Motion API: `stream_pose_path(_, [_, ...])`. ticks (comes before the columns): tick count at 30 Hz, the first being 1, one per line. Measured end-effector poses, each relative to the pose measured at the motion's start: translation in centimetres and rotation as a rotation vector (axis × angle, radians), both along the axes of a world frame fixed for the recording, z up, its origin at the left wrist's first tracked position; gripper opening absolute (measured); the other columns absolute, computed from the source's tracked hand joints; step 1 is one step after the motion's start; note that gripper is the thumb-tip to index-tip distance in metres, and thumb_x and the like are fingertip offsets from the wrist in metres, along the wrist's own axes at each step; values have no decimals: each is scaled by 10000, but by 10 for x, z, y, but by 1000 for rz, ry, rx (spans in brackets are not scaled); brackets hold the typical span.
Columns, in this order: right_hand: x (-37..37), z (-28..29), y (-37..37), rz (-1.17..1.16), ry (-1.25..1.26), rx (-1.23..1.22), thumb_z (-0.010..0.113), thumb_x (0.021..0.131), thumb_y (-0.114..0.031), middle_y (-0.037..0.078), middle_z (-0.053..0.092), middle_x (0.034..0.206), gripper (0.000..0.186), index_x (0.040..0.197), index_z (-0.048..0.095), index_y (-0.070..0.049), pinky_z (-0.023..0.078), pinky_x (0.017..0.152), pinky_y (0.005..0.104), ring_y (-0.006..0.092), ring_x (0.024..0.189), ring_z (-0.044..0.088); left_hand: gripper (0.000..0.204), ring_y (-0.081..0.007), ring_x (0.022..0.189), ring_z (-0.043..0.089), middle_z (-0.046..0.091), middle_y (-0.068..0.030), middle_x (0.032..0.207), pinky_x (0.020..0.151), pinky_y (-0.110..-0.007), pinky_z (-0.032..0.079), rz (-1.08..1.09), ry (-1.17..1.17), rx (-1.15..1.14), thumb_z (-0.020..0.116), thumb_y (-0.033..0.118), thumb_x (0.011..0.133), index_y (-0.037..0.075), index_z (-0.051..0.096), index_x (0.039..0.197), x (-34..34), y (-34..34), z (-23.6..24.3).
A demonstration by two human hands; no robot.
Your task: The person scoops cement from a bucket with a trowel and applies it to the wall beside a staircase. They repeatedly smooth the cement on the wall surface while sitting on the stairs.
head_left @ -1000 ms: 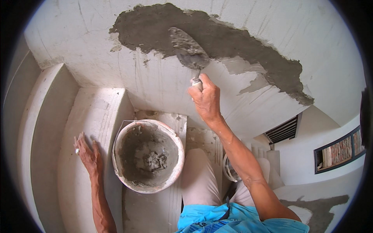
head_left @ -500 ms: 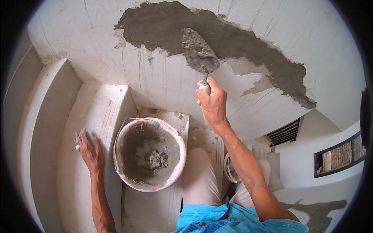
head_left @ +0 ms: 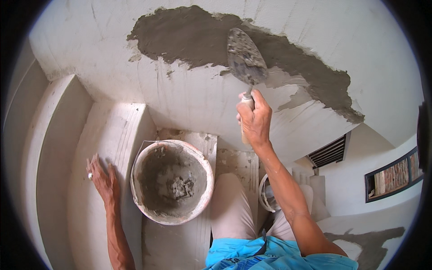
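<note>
My right hand (head_left: 255, 118) is closed round the pale handle of a trowel (head_left: 245, 56). Grey mortar clings to the upturned face of its blade, which overlaps a broad smear of wet mortar (head_left: 184, 36) on the white wall (head_left: 189, 96). Whether the blade touches the wall I cannot tell. My left hand (head_left: 104, 182) lies flat on a step, fingers stretched out, a ring on one of them. Between my arms stands a bucket (head_left: 207, 173), its inner wall coated and a lump of mortar (head_left: 181, 186) at the bottom.
Pale steps (head_left: 58, 117) rise along the left. Right of my knee a second, whitish container (head_left: 265, 202) is partly hidden by my forearm. A dark slatted vent (head_left: 330, 150) and a framed window opening (head_left: 391, 177) are at the right. More grey mortar (head_left: 373, 247) marks the lower right.
My right hand has moved the trowel a little to the right across the mortar smear. My left hand stays on the step, and the view has shifted slightly.
</note>
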State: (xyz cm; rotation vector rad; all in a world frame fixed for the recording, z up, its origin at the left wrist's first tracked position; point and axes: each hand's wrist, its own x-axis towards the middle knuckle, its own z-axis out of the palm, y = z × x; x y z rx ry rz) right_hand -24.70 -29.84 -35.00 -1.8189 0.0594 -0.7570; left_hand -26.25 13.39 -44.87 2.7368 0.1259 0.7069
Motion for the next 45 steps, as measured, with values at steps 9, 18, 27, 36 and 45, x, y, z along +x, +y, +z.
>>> stream_pose_path(9, [-51,-14,-39,-174,-16,347,568,845,-106,22,532,689,125,912,580,-1,442,466,263,89,539,532,523,-398,1453,312,471,-235,1467,1210,-484,214,37,10,-16,565,177,951,-26,463,1422,-3,-3,2])
stream_pose_path(18, [-46,-24,-35,10,127,-29,562,827,-64,31,497,602,100,890,575,12,420,466,285,92,518,505,527,-396,1456,311,469,-233,1472,1206,-478,228,15,14,-44,576,158,941,-13,468,1427,-1,-1,1])
stream_pose_path(27, [-37,-16,-65,-94,123,-47,567,824,-76,14,510,630,99,879,586,4,412,466,293,88,527,491,544,-397,1463,298,445,-242,1492,1202,-490,217,31,39,-47,547,245,969,-8,456,1442,-2,-1,1])
stream_pose_path(36, [-77,-21,-97,-229,114,-7,561,821,-87,25,544,665,153,920,618,14,419,474,259,98,526,532,539,-389,1467,293,438,-235,1501,1202,-486,220,17,26,-38,555,248,971,-12,466,1435,-2,1,-3])
stream_pose_path(45, [-85,-24,-98,-317,85,140,555,828,-80,16,539,660,130,903,606,13,428,473,256,92,522,529,553,-387,1463,298,439,-240,1497,1201,-481,224,5,34,-28,556,268,974,-11,459,1441,-3,-1,2])
